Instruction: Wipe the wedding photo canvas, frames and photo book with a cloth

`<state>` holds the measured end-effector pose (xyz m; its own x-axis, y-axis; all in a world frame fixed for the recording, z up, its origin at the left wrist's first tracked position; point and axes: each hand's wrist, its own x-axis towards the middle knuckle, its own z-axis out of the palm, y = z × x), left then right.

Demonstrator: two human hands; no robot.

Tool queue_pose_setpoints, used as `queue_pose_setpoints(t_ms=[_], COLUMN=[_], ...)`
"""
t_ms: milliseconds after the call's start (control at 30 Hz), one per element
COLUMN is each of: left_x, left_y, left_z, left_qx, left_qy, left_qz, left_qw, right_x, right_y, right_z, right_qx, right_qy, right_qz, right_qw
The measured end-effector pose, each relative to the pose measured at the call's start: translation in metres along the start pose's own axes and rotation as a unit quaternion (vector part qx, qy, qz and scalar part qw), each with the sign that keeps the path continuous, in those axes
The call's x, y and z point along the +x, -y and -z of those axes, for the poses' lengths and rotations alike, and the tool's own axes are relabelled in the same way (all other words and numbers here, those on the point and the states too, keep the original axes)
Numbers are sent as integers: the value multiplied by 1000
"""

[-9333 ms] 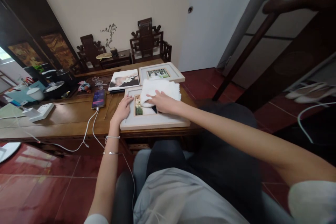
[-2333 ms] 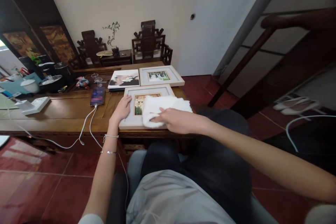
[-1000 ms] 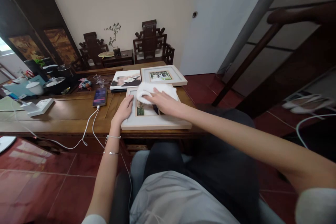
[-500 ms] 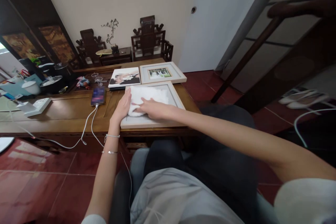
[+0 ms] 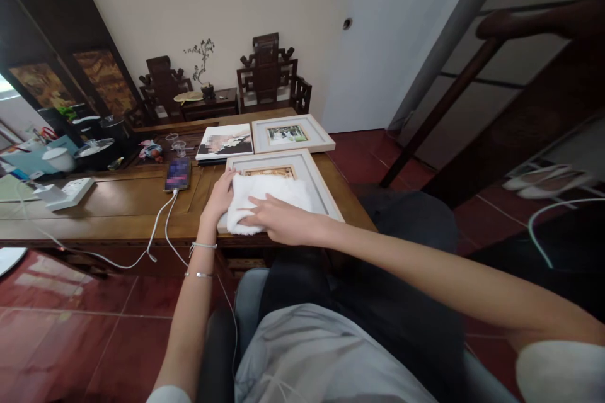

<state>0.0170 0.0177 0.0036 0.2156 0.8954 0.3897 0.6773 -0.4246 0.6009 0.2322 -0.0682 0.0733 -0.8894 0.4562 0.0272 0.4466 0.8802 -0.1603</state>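
A white-framed picture lies flat at the near edge of the wooden table. A white cloth covers its near left part. My right hand lies flat on the cloth with fingers stretched out, pressing it down at the frame's front edge. My left hand rests on the frame's left side, fingers extended, touching the cloth's edge.
Two more pictures lie behind: a frameless print and a white-framed photo. A phone with a white cable lies left, a power strip farther left. Cups and pots crowd the far left. Red tile floor lies below.
My right hand has dragged the cloth from the frame's far part toward the near left corner. The left hand has stayed on the frame's left side.
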Motion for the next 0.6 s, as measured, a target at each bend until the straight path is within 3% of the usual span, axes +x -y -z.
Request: queue_pose_setpoints(t_ms=[133,400,600], left_x=[0,2,1], left_y=[-1,6,6], left_z=[1,-2,-2], left_qx=[8,16,7], left_qy=[-1,-4,-17], left_qz=[-9,-4,2], left_qw=[1000,1000,1000], right_x=[-7,-55,-21], right_y=[-6,-29,-17], right_z=[6,48,38], right_qx=[0,-19,-14], right_qy=[8,110,82], right_qz=[8,-83,-41], right_qw=[1000,990,996])
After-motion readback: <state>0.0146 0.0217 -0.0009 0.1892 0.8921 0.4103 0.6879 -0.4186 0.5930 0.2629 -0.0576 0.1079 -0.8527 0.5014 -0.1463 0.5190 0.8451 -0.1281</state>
